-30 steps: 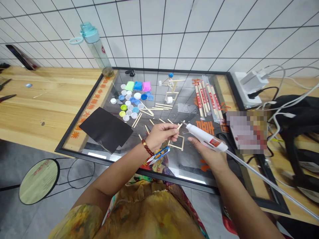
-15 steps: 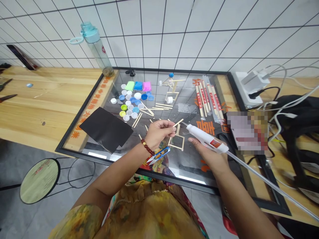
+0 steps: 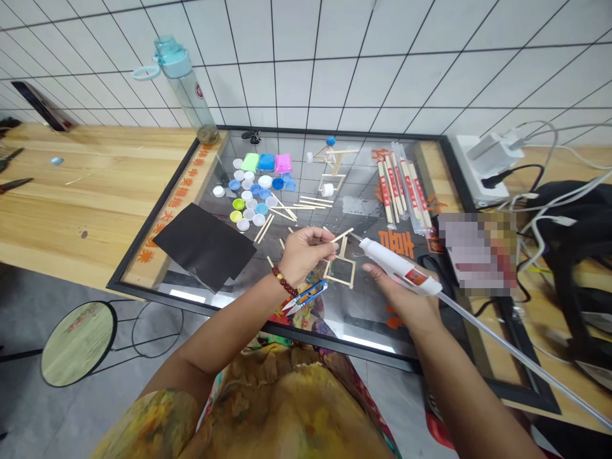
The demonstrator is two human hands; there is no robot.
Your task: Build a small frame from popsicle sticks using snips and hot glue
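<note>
Pinched in my left hand [image 3: 308, 255] is a short wooden stick [image 3: 343, 234], its free end pointing right. My right hand [image 3: 406, 296] is wrapped round a white hot glue gun [image 3: 399, 264], whose nozzle is by the stick's free end; I cannot tell whether they touch. Below the stick, a small frame of glued sticks [image 3: 352, 274] lies on the glass. Blue-handled thread snips [image 3: 306, 298] lie beside my left wrist. Loose sticks [image 3: 313, 202] are scattered farther back, near a built stick model [image 3: 331, 175] with white wheel-like pieces and a blue top.
Several small coloured caps [image 3: 250, 204] and clay packs [image 3: 266, 162] sit left of centre. Black paper [image 3: 204, 247] lies at the left, a water bottle [image 3: 184, 89] behind it. Wrapped chopsticks [image 3: 404, 191] are at the back right, near a power strip [image 3: 480, 169] with cables.
The view has shifted very slightly. Both hands keep nearly the same pose, with the stick and glue gun still close together.
</note>
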